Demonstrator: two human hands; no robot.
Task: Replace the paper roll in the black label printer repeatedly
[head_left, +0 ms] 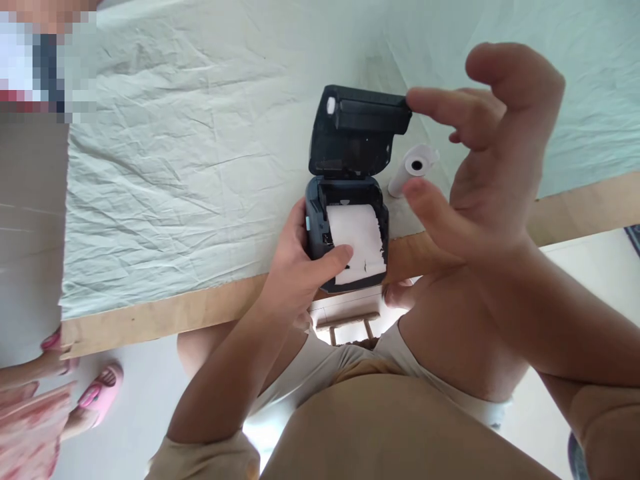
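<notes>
A small dark label printer [316, 195] stands at the table's front edge with its lid [349, 148] raised. Inside it lies a white paper roll [356, 227], its loose end drawn toward me and ragged along the right side. My left hand [290, 273] is wrapped around the printer's left side, the thumb pressing on the paper. My right hand [500, 147] has its fingers apart, one fingertip touching the lid's upper right corner. Between the printer and my right thumb, a second white paper roll [399, 179] with a dark core is on the cloth.
A pale green wrinkled cloth [200, 147] covers the table, leaving a bare wooden edge [165, 320] along the front. At the left are another person's feet in pink sandals [106, 393]. Below the printer, a wooden stool or rack [347, 322] shows between my legs.
</notes>
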